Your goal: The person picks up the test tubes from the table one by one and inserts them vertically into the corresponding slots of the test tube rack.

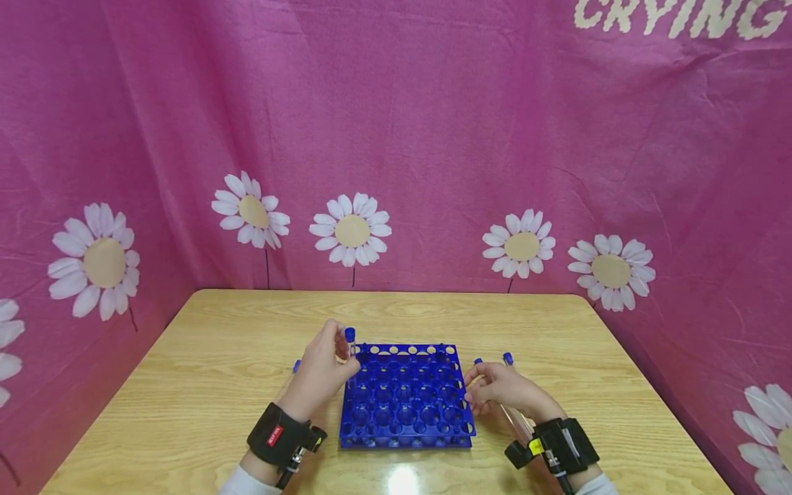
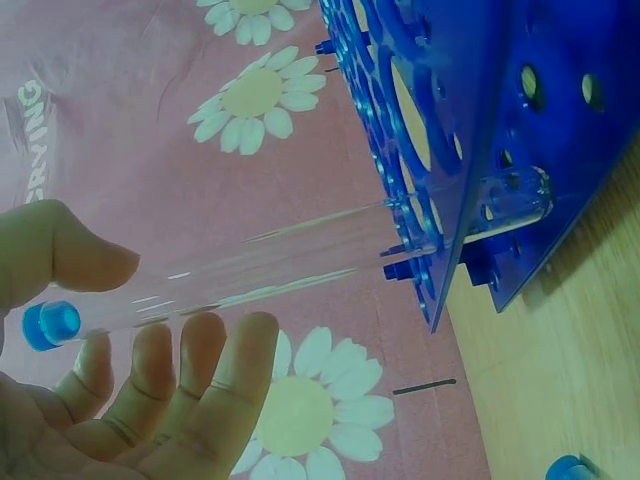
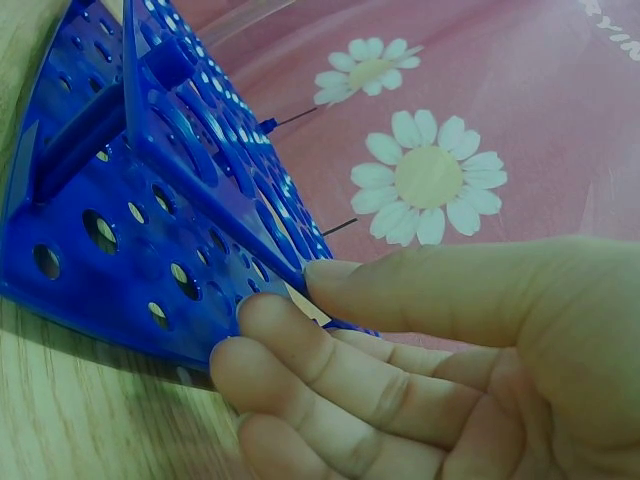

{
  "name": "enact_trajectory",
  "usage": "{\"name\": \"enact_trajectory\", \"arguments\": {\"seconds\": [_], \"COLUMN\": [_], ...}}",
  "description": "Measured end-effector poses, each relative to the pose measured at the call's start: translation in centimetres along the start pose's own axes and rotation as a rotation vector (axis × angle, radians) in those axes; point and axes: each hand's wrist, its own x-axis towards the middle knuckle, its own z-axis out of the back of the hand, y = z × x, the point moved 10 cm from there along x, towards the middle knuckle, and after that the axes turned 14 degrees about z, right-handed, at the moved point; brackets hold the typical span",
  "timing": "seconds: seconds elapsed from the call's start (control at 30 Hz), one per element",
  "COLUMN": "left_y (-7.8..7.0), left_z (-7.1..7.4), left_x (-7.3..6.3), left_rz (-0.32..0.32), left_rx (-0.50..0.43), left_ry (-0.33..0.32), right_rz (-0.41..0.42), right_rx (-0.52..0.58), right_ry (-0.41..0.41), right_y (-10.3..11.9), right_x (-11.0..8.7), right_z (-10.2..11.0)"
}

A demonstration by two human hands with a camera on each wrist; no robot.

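A clear test tube with a blue cap (image 1: 350, 335) stands in the back left corner of the blue test tube rack (image 1: 405, 394). In the left wrist view the tube (image 2: 300, 250) passes through the top plate, its rounded end down at the lower plate. My left hand (image 1: 324, 368) holds it below the cap, thumb on one side and fingers on the other. At the rack's right edge is my right hand (image 1: 504, 388). The right wrist view shows its thumb over the rim of the top plate and its bent forefinger just beneath, gripping the rack (image 3: 150, 200).
Behind my right hand, two blue caps (image 1: 508, 358) show, with clear tubes lying partly under the wrist. Another capped tube (image 1: 297, 366) lies left of my left hand. The wooden table (image 1: 204, 364) ends at a pink flowered cloth (image 1: 433, 172).
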Motion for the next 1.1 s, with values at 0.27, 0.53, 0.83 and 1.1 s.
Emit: {"name": "enact_trajectory", "arguments": {"seconds": [0.27, 0.53, 0.83, 1.1], "left_y": [-0.1, 0.9, 4.5, 8.5], "left_z": [0.9, 3.2, 4.4, 3.4], "left_x": [0.0, 0.4, 1.8, 2.1], "left_rz": [0.015, 0.077, 0.153, 0.307], "left_rx": [-0.008, 0.001, 0.106, 0.211], "left_ry": [0.001, 0.002, 0.059, 0.153], "right_rz": [0.011, 0.011, 0.006, -0.007], "right_rx": [0.006, -0.011, -0.020, -0.010], "right_ry": [-0.005, 0.000, -0.004, -0.006], "right_y": [0.2, 0.1, 0.2, -0.2], "right_x": [0.0, 0.1, 0.1, 0.1], "right_z": [0.0, 0.0, 0.1, 0.2]}}
